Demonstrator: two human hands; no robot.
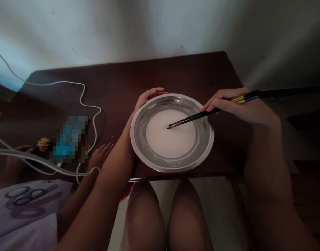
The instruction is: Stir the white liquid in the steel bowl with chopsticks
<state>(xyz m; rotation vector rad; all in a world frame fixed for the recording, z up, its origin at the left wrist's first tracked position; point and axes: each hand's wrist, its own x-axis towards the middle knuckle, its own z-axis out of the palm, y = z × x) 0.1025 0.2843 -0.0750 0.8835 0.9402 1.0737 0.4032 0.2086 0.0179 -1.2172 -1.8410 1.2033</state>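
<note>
A metal bowl of milky white liquid stands near the front edge of the dark table. My left hand curves around the bowl's far left side, steadying it, with part of the palm hidden behind the rim. Between the fingers of my right hand is a pair of black chopsticks with gold and blue bands near the top. They slant down over the right rim, close together, and their tips dip into the liquid near its centre, where a small ripple shows.
On the left, another person's hand rests on the table beside my left forearm. A phone with a blurred screen, a small yellow toy figure and a white cable lie there. A wall stands behind.
</note>
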